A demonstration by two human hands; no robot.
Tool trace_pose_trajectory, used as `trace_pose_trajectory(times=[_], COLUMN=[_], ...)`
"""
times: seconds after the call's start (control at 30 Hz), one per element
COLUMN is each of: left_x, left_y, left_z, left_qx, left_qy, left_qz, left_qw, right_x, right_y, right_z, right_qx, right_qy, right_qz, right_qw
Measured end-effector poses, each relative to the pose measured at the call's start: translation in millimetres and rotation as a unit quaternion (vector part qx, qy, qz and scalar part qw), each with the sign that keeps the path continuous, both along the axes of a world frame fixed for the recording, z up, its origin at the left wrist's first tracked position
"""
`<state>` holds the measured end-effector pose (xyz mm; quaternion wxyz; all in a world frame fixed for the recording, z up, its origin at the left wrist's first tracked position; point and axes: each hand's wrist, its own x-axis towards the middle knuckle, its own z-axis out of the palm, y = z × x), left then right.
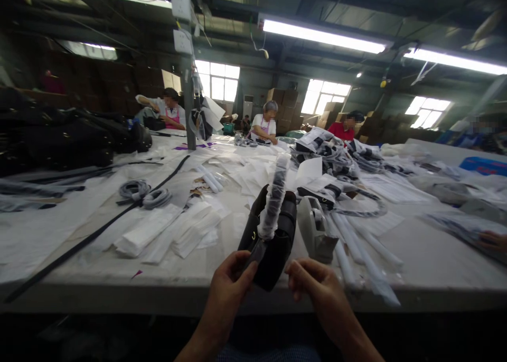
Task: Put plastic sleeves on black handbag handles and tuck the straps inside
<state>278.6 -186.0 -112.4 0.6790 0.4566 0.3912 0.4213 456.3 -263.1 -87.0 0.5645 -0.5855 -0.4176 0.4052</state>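
A small black handbag [285, 227] stands end-on at the table's front edge, and its handle [276, 193], wrapped in white tissue, rises above it. My left hand [234, 277] pinches the dark end of the handle between thumb and fingers, against the bag's near side. Close to the bag's lower right corner is my right hand [312, 280], its fingers curled in and pressed together. Whether anything small is between them is hidden. Just right of the bag sits a grey tape dispenser [317, 227].
White paper sheets [198, 224], coiled grey straps [144, 193] and a long black strap [111, 216] lie left. Clear plastic tubes [364, 251] lie right. Wrapped bags [325, 150] are heaped behind, black bags [59, 132] far left. A metal post [189, 87] rises beyond; several people work around.
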Motion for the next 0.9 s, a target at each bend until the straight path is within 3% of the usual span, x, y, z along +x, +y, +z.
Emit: trace_pose_trajectory(times=[0.13,0.3,0.4,0.53,0.63,0.9], left_x=[-1,-4,-8,-13,-14,-15], left_y=[-1,-3,-4,-4,-2,-1], left_z=[-1.6,1.3,4.5,5.8,6.6,10.3], left_qx=[0.052,0.09,0.036,-0.036,-0.054,-0.099], left_qy=[0.014,0.008,-0.02,-0.073,-0.089,-0.081], left_qz=[0.002,0.013,-0.009,-0.065,-0.08,-0.13], left_qw=[0.999,0.996,0.999,0.995,0.991,0.983], right_x=[-41,-48,-41,-34,-33,-44], right_y=[26,44,40,30,26,27], right_z=[16.0,15.6,14.7,8.8,3.2,-8.6], right_qx=[-0.01,-0.07,-0.076,-0.06,-0.062,-0.027], right_qy=[-0.014,-0.118,-0.111,0.022,0.071,-0.059], right_qz=[0.03,-0.026,0.009,0.087,0.082,0.009], right_qw=[0.999,0.99,0.991,0.994,0.992,0.998])
